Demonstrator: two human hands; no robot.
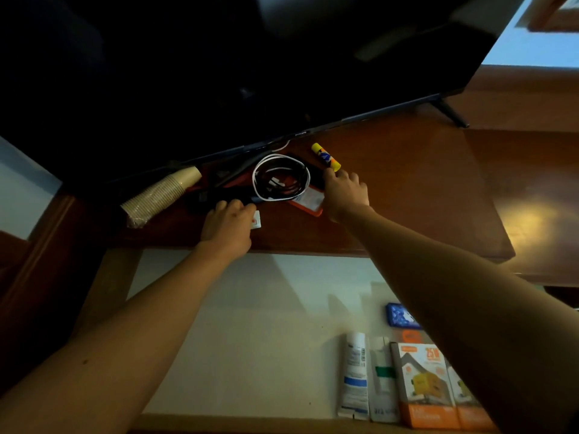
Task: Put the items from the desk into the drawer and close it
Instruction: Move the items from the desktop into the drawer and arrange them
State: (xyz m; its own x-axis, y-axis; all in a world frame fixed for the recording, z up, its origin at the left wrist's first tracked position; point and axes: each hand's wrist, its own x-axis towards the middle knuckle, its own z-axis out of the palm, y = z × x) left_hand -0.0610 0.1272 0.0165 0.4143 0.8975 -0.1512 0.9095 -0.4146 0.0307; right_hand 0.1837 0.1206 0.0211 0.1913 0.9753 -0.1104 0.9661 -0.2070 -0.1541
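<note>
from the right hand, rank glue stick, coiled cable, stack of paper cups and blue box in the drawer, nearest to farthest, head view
From the right hand:
1. glue stick, just beyond the fingertips, toward the screen.
2. coiled cable, just left of the hand.
3. blue box, below in the open drawer, under the forearm.
4. stack of paper cups, far left on the desk.

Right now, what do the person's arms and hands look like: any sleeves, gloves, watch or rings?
Both forearms are bare along all that shows, with no sleeves in view. The left hand and right hand wear no gloves. No watch, bracelet or ring shows, though the light is dim.
</note>
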